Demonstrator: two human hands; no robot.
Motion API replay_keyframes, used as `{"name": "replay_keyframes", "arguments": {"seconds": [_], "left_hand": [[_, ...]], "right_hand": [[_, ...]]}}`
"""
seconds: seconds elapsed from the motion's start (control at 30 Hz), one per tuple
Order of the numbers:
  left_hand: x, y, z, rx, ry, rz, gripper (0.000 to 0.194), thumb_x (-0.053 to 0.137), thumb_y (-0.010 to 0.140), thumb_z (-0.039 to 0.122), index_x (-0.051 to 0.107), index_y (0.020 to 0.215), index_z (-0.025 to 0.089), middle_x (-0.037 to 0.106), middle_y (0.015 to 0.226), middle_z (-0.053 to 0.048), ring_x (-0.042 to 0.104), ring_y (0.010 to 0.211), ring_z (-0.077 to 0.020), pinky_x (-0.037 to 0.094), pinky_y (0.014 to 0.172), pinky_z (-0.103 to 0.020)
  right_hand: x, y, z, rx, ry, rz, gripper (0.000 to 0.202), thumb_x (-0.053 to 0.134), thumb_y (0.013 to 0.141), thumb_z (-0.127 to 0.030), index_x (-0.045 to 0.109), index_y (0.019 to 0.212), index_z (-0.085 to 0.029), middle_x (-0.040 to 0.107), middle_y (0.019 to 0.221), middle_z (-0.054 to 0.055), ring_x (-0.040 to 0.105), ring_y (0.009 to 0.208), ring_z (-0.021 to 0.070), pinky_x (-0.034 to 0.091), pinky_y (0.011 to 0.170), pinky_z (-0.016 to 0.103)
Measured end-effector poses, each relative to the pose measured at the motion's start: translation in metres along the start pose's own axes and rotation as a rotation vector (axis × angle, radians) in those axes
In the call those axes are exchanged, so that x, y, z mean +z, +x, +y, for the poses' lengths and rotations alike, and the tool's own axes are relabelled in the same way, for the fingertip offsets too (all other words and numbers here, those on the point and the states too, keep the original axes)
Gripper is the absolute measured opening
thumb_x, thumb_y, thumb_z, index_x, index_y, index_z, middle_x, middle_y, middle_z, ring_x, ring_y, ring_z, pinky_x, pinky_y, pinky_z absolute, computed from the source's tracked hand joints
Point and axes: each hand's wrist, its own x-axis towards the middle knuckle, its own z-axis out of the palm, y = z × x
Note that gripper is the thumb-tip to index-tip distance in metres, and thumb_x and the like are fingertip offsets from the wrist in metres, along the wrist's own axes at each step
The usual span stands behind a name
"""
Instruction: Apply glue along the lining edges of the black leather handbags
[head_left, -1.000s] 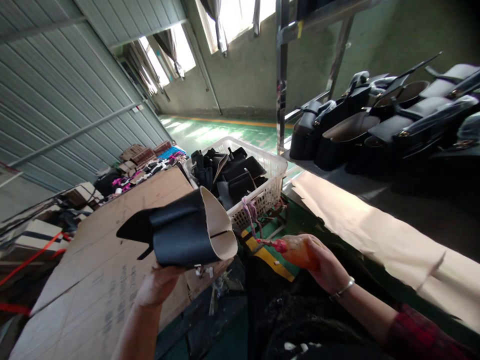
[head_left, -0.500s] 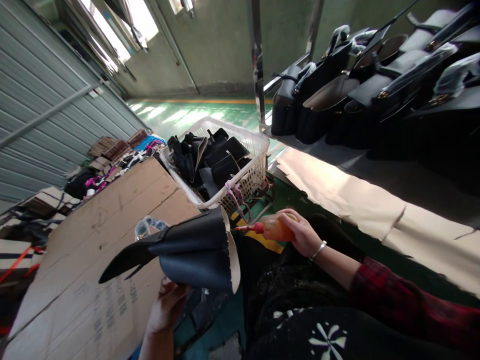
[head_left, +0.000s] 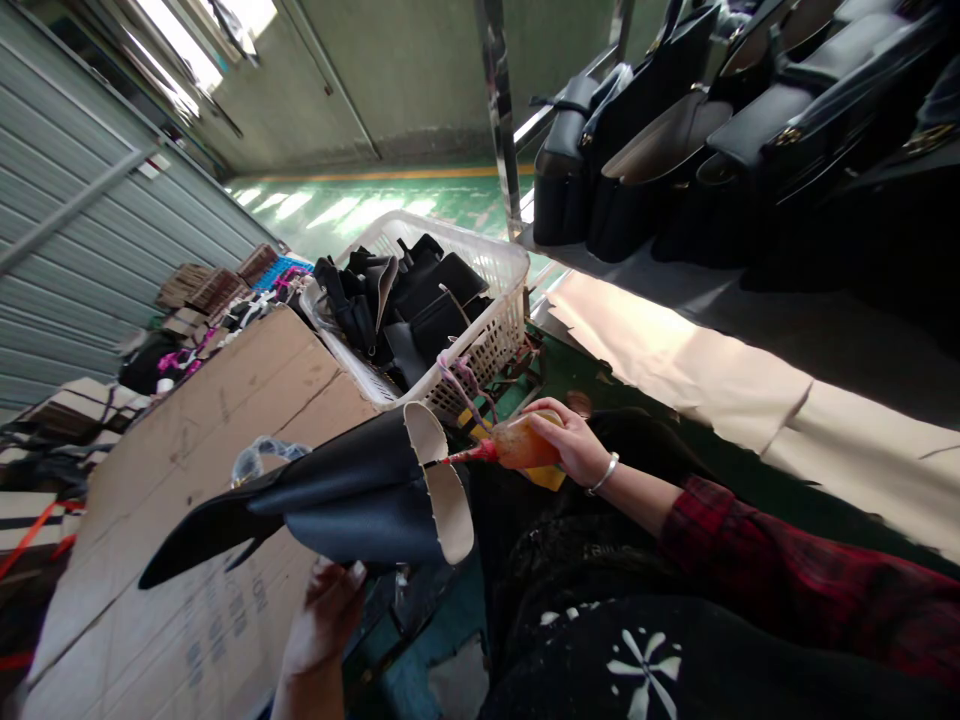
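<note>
A black leather-like bag piece (head_left: 352, 490) with a pale inner side lies tilted over the cardboard, its open end facing right. My left hand (head_left: 330, 600) is at its lower edge, fingers bent against the underside; part of the grip is hidden. My right hand (head_left: 564, 440) is wrapped round a squeeze bottle (head_left: 525, 442) of orange liquid with a red nozzle. The nozzle tip points left and reaches the pale rim of the bag's open end. Clear plastic wrap (head_left: 262, 455) covers a handle beyond the bag.
Flattened cardboard (head_left: 150, 500) spreads at the left. Behind it stands a white basket (head_left: 510, 290) of black pieces. Black bags (head_left: 645, 180) fill a shelf at the upper right, above brown paper (head_left: 735, 390). Stacked pieces (head_left: 210, 290) lie by the metal wall.
The bag has shifted left and its open end has turned more toward me, showing more of the pale inside. My right hand has moved left with the bottle, bringing the nozzle to the rim.
</note>
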Motion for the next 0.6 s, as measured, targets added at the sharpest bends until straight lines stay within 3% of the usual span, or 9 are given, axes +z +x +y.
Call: {"name": "replay_keyframes", "arguments": {"seconds": [0.1, 0.2, 0.6], "left_hand": [[0.01, 0.006, 0.007, 0.0, -0.02, 0.012, 0.029, 0.09, 0.051, 0.04, 0.073, 0.071, 0.028, 0.075, 0.088, -0.006, 0.067, 0.096, -0.0305, 0.053, 0.09, -0.041], [0.016, 0.011, 0.011, -0.001, -0.035, 0.015, 0.029, 0.091, 0.049, 0.041, 0.072, 0.066, 0.029, 0.075, 0.083, -0.005, 0.067, 0.099, -0.0303, 0.054, 0.089, -0.038], [0.011, 0.013, 0.008, -0.009, -0.014, -0.015, 0.026, 0.09, 0.048, 0.04, 0.071, 0.062, 0.03, 0.074, 0.076, -0.003, 0.066, 0.102, -0.0313, 0.055, 0.09, -0.041]], "right_hand": [[-0.001, 0.0, -0.004, -0.053, -0.069, -0.008, 0.038, 0.074, 0.065, -0.055, 0.063, 0.083, -0.023, 0.065, 0.076, 0.001, 0.058, 0.068, 0.0182, 0.047, 0.062, 0.03], [0.0, 0.003, -0.006, -0.126, -0.162, 0.012, 0.035, 0.072, 0.066, -0.053, 0.064, 0.081, -0.023, 0.066, 0.077, 0.001, 0.059, 0.071, 0.0196, 0.048, 0.066, 0.032], [-0.005, -0.005, -0.001, -0.183, -0.267, 0.087, 0.03, 0.069, 0.07, -0.051, 0.063, 0.08, -0.023, 0.063, 0.073, 0.001, 0.055, 0.067, 0.0187, 0.046, 0.065, 0.032]]}}
